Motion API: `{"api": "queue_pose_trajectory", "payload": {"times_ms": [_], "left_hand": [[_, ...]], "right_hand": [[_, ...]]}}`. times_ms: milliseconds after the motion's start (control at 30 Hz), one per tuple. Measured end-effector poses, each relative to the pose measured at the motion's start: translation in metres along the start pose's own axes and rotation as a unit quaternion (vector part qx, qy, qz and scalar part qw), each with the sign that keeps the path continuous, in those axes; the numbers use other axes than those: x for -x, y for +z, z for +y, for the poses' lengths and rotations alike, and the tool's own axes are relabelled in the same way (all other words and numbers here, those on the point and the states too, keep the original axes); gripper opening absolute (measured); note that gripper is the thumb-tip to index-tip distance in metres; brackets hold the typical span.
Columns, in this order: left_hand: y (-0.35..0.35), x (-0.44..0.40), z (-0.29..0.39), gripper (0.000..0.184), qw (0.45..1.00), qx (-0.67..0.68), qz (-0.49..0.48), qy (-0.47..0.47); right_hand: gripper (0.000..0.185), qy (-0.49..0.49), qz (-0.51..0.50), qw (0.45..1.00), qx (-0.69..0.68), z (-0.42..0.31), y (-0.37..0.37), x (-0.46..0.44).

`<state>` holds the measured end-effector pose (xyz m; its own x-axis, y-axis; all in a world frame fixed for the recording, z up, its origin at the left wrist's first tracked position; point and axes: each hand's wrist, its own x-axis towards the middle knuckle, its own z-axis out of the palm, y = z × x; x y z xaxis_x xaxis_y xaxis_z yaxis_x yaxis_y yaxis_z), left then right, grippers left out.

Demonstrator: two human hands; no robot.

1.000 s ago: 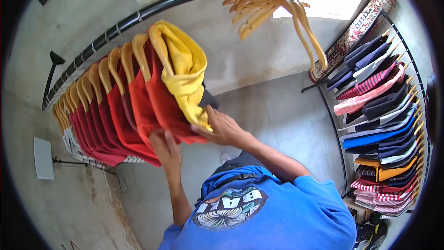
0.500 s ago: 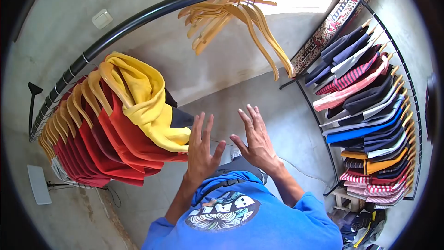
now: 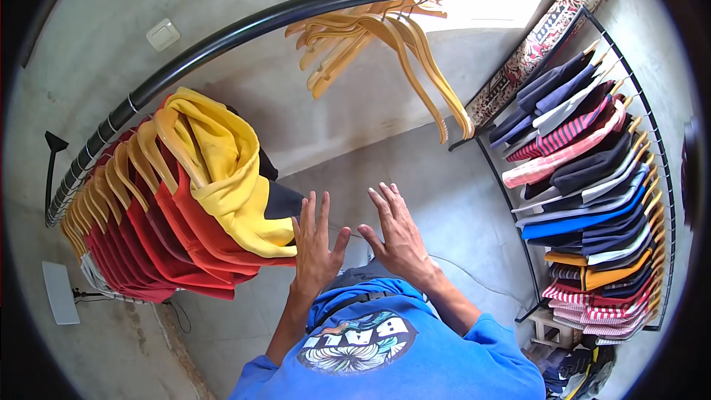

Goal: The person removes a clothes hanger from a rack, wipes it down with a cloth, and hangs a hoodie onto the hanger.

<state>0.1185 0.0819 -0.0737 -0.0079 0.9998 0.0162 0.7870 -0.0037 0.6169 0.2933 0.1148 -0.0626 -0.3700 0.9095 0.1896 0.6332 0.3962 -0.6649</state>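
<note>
My left hand point(image 3: 317, 250) is raised in front of my body, fingers stretched upward, with nothing in it. It is nearest to the yellow hoodie point(image 3: 222, 155), which hangs at the near end of a row of red shirts point(image 3: 167, 252) on wooden hangers. Whether the fingers touch the yellow cloth I cannot tell. My right hand point(image 3: 400, 241) faces it across a small gap, fingers spread and thumb apart, likewise holding nothing. Between and beyond both hands shows the grey floor point(image 3: 370, 163).
A black curved rail point(image 3: 244, 30) carries the garments, with several bare wooden hangers point(image 3: 378, 22) at its far end. On the right stands another rack with many folded-looking shirts point(image 3: 592, 200). A rolled patterned carpet point(image 3: 544, 41) leans in the corner. A concrete block point(image 3: 552, 330) sits low right.
Both hands have shifted slightly left and lower in view, still spread. The view has tilted a little, so the rail and bare hangers appear lower. Nothing was taken hold of.
</note>
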Motion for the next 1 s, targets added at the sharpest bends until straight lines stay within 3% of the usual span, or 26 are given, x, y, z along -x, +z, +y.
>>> {"api": "queue_pose_trajectory", "payload": {"times_ms": [67, 200, 333, 433, 600, 700, 833, 1000], "left_hand": [[0.0, 0.002, -0.002, 0.074, 1.0, 0.002, -0.004, -0.005], [-0.001, 0.004, -0.002, 0.074, 1.0, -0.003, -0.003, -0.007], [-0.002, 0.002, 0.001, 0.075, 1.0, -0.02, -0.001, 0.009], [-0.003, 0.007, 0.001, 0.074, 1.0, -0.017, -0.012, -0.003], [-0.004, 0.016, 0.001, 0.073, 0.999, -0.004, -0.027, -0.03], [-0.004, 0.018, 0.0, 0.072, 0.999, 0.002, -0.026, -0.038], [-0.006, 0.023, -0.002, 0.072, 0.999, 0.006, -0.017, -0.046], [-0.009, 0.024, 0.0, 0.073, 0.998, 0.003, -0.009, -0.061]], "right_hand": [[0.063, -0.005, 0.004, 1.0, 0.002, -0.001, -0.005, -0.005], [0.054, -0.098, 0.253, 0.959, 0.08, 0.023, -0.048, -0.058], [0.051, -0.062, 0.272, 0.945, 0.169, 0.049, -0.076, -0.099], [0.051, -0.028, 0.23, 0.954, 0.189, 0.058, -0.075, -0.111], [0.037, -0.075, 0.255, 0.95, 0.166, 0.074, -0.063, -0.126], [0.019, -0.043, 0.193, 0.979, 0.048, 0.072, -0.065, -0.134], [0.007, -0.078, 0.216, 0.972, 0.043, 0.048, -0.074, -0.123], [0.007, -0.144, 0.209, 0.966, 0.047, 0.025, -0.1, -0.091]]}}
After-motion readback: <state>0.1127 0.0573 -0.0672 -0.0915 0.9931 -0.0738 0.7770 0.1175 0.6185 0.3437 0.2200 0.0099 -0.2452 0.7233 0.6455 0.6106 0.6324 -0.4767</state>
